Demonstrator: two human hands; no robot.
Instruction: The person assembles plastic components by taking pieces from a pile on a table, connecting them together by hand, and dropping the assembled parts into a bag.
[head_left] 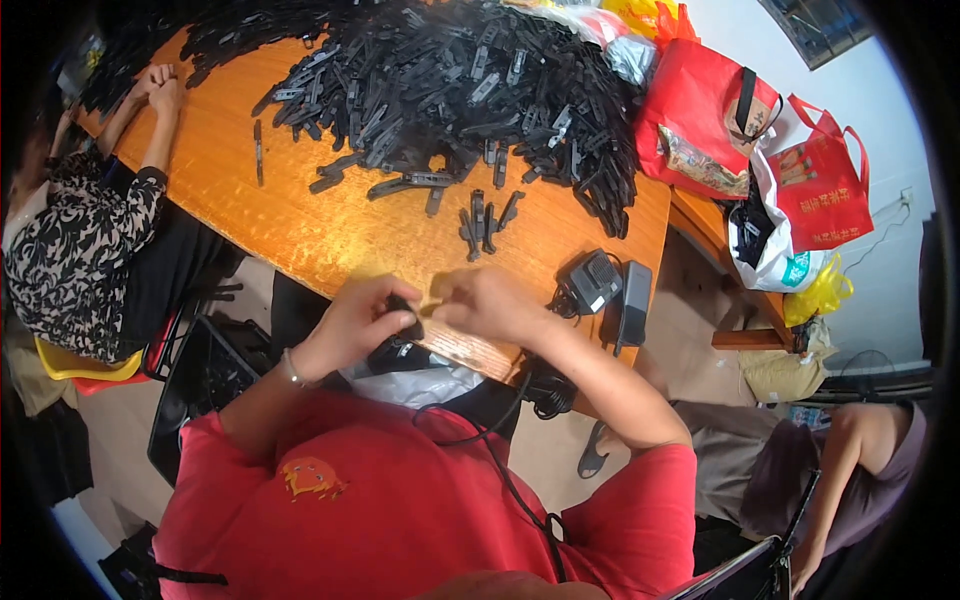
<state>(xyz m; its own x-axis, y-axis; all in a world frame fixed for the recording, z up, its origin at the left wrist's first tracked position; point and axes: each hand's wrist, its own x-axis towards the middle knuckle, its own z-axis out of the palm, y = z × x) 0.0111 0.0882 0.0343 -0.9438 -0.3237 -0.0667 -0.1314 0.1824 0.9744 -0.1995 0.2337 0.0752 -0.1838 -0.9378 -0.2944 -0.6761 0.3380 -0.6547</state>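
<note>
At the near edge of the wooden table, my left hand point(358, 322) grips a small black plastic part point(406, 312) between thumb and fingers. My right hand point(488, 302) is close beside it with curled fingers pinched together. What those fingers hold, if anything, is too small and blurred to make out. Just beyond my hands lies a small group of slim black plastic pieces point(480, 222). Below the hands, a pale worn patch point(465, 345) shows along the table edge.
A large heap of black plastic parts point(440, 90) covers the far table point(225, 190). Two black box-shaped devices point(592, 283) with a cable sit right of my hands. Red bags point(690, 125) stand at the right. One person point(85, 250) sits at left, another point(840, 470) at right.
</note>
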